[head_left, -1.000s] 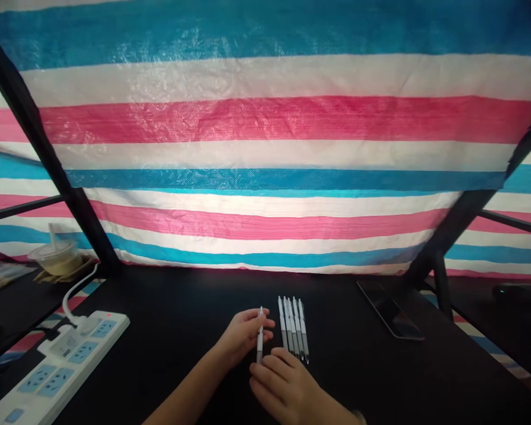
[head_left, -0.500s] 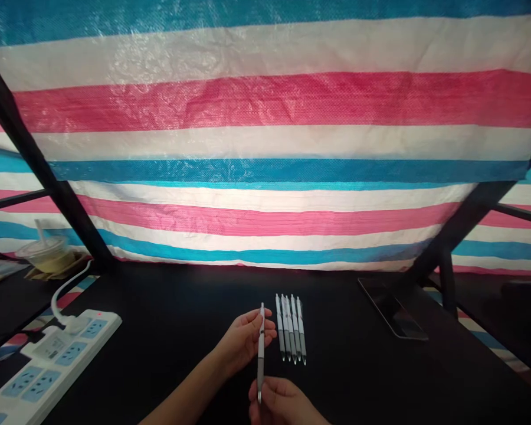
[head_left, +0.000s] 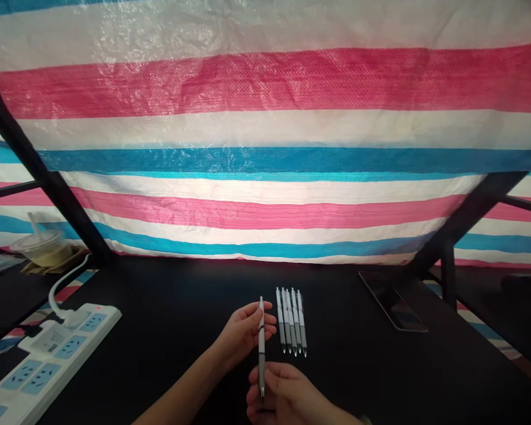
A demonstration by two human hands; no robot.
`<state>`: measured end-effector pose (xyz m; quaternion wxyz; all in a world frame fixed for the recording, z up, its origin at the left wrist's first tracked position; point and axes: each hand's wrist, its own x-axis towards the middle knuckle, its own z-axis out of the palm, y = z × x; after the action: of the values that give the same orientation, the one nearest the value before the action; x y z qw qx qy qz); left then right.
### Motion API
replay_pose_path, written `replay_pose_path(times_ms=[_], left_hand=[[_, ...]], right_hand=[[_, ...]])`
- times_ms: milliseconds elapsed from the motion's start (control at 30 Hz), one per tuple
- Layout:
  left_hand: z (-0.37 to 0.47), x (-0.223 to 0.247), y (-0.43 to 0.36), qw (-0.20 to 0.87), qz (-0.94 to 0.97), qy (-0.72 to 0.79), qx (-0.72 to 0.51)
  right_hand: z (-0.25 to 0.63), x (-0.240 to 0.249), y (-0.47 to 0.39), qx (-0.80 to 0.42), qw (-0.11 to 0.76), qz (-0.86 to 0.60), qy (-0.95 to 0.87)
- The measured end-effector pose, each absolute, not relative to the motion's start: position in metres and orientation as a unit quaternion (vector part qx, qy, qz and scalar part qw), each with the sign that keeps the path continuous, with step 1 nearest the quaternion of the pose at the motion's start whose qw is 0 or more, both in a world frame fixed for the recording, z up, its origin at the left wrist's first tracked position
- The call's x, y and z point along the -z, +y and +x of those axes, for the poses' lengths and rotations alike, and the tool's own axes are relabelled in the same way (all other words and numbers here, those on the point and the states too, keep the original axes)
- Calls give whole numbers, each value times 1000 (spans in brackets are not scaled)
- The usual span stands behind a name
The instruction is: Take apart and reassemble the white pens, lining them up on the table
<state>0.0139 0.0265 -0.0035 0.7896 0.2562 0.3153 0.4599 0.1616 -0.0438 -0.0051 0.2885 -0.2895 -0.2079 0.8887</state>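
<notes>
A white and grey click pen [head_left: 261, 345] is held upright in the picture, its button end up and metal tip down. My left hand [head_left: 243, 330] pinches its upper white part between thumb and fingers. Around the grey lower end, close to the tip, my right hand [head_left: 287, 392] is closed with the thumb beside the barrel. Several matching pens [head_left: 292, 321] lie side by side in a row on the black table [head_left: 168, 319], just right of my left hand, all with tips toward me.
At the left lies a white power strip [head_left: 48, 366] with a plugged-in white cable [head_left: 57, 289]. A lidded plastic cup [head_left: 44, 248] stands behind it. A dark tablet or phone [head_left: 392, 301] rests at the right, near a black frame post [head_left: 464, 227]. Striped sheeting [head_left: 265, 130] hangs behind.
The view has tipped down slightly, so the table things sit higher in the picture. Both hands still hold the pen, and my right hand has shifted slightly at its lower end.
</notes>
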Motion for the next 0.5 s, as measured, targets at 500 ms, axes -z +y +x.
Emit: replay_pose_path(times_ms=[500], left_hand=[[16, 0, 28, 783, 247, 322, -472]], right_hand=[[168, 1, -36, -880, 299, -299, -215]])
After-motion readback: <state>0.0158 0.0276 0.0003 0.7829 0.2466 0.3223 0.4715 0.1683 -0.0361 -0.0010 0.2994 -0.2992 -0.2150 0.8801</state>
